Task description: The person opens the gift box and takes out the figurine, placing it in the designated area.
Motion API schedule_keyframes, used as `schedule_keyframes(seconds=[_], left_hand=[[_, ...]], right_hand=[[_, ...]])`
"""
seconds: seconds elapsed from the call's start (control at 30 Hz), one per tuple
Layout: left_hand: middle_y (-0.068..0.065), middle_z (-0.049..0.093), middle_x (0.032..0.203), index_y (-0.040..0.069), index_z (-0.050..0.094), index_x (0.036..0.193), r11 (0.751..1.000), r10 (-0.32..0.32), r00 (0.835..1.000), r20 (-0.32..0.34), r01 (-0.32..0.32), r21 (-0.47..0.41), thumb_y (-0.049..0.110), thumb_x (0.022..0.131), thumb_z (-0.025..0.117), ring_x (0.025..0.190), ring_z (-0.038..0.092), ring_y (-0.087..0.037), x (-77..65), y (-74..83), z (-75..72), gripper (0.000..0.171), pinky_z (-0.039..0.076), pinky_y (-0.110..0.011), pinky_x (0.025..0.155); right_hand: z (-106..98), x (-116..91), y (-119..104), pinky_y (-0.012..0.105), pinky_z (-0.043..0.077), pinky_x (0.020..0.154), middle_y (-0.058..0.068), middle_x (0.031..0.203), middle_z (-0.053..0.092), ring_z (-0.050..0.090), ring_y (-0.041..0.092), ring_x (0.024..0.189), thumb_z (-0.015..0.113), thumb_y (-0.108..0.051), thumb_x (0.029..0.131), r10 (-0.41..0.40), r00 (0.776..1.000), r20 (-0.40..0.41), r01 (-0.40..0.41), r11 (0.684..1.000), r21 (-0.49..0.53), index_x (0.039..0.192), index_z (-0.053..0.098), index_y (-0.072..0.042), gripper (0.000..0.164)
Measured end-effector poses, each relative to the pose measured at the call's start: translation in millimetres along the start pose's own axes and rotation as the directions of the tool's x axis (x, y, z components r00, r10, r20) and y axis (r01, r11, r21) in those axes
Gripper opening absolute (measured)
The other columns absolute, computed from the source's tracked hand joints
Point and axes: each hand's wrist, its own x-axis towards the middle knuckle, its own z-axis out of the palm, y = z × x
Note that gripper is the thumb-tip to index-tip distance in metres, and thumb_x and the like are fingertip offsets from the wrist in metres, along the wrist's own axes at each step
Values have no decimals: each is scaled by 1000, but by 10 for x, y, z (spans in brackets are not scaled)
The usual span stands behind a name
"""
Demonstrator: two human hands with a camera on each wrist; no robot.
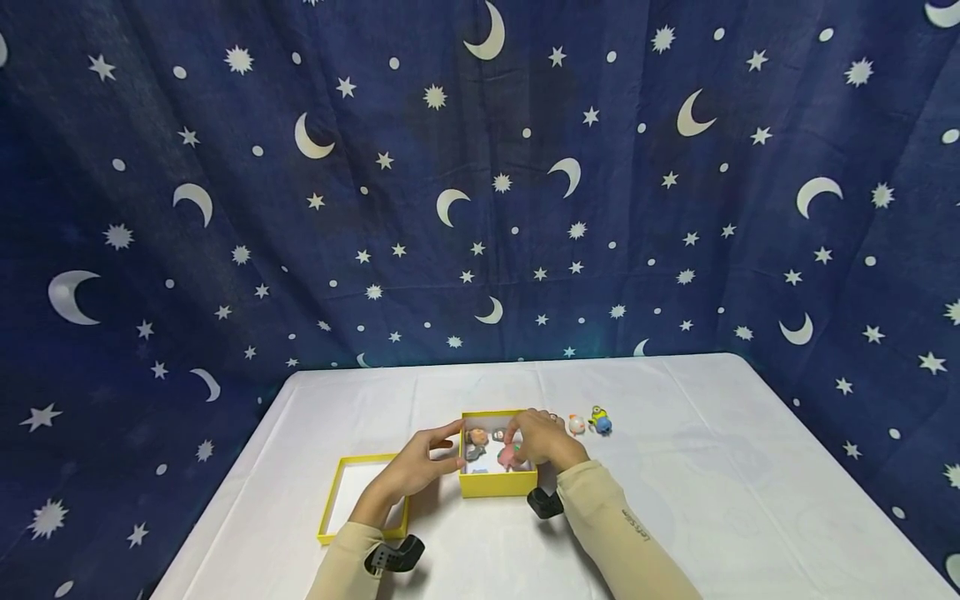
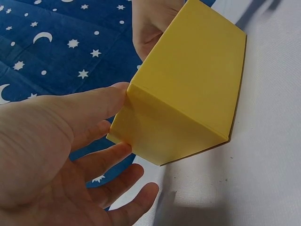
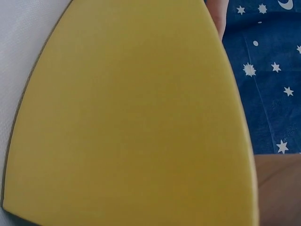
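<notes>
A yellow open-topped box (image 1: 498,486) stands on the table with several small toy figures in it. My left hand (image 1: 417,463) rests against the left wall of the box; in the left wrist view its thumb and fingertips touch the wall near a corner, fingers spread and fairly straight. From the right, my right hand (image 1: 546,439) reaches over the rim and pinches a pink toy figure (image 1: 507,457) inside. Left of it lie a brown-haired figure (image 1: 477,436) and a grey figure (image 1: 476,452). The box wall (image 3: 131,113) hides the right fingers in the right wrist view.
A yellow-rimmed lid (image 1: 335,497) lies left of the box, under the left forearm. Right of the box stand a white-and-orange figure (image 1: 576,425) and a yellow-and-blue figure (image 1: 600,420). The white table (image 1: 750,500) ends at a dark blue star-and-moon curtain (image 1: 420,208).
</notes>
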Motion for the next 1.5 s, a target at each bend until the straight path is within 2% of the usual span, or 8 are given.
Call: schedule_keyframes(seconds=[0.33, 0.67, 0.8, 1.03, 1.2, 1.33, 1.5], left_hand=[[-16, 45, 158, 10, 44, 154, 1000, -13, 1000, -2, 13, -2, 14, 95, 70, 138, 49, -44, -11, 26, -10, 64, 36, -65, 114], [-19, 44, 158, 7, 43, 154, 1000, 0, 1000, 1, 0, 13, 15, 96, 70, 137, 49, -45, 1, -5, -5, 64, 36, -64, 114], [-20, 44, 158, 6, 42, 154, 1000, 9, 1000, 7, -9, 13, 14, 96, 69, 137, 49, -45, -1, -10, -7, 64, 36, -64, 114], [-21, 44, 157, 6, 42, 154, 1000, 17, 1000, 10, -17, 14, 14, 96, 69, 137, 50, -45, -4, -18, -13, 64, 36, -64, 114], [-21, 44, 157, 5, 42, 154, 1000, 26, 1000, 12, -26, 10, 14, 96, 69, 136, 50, -46, -3, -26, -14, 64, 37, -64, 114], [-20, 44, 157, 5, 42, 154, 1000, 24, 1000, 11, -24, 9, 14, 96, 69, 136, 50, -45, 0, -30, -16, 65, 36, -64, 114], [-19, 44, 158, 7, 43, 154, 1000, 12, 1000, 11, -12, 2, 14, 96, 69, 137, 50, -45, 2, -22, -21, 64, 36, -64, 114]], right_hand=[[3, -9, -2, 56, 38, 105, 4, 118, 69, 56, 27, 109, 87, -13, 75, 6, 1000, -5, -6, 1000, 18, 92, 75, -20, 22], [17, 8, 22, 58, 39, 108, 7, 120, 67, 56, 31, 117, 83, -14, 82, -5, 1000, -25, 6, 1000, 22, 95, 76, -20, 16], [9, -12, 41, 56, 40, 107, 8, 118, 65, 54, 30, 116, 81, -13, 83, -29, 999, -41, 31, 998, 48, 95, 72, -19, 16], [-44, -34, 59, 58, 42, 108, 10, 130, 63, 52, 33, 126, 79, -10, 84, -65, 996, -68, 73, 990, 121, 93, 70, -17, 14], [-54, -39, 82, 57, 42, 110, 10, 131, 62, 50, 33, 130, 76, -13, 87, -72, 994, -82, 84, 984, 155, 96, 69, -17, 12], [-26, -34, 127, 56, 41, 113, 12, 130, 62, 51, 35, 131, 76, -13, 89, -98, 990, -102, 120, 963, 242, 98, 69, -14, 12], [-6, -28, 194, 60, 36, 117, 19, 135, 61, 48, 41, 137, 76, -12, 89, -152, 981, -122, 189, 896, 402, 101, 71, -10, 13]])
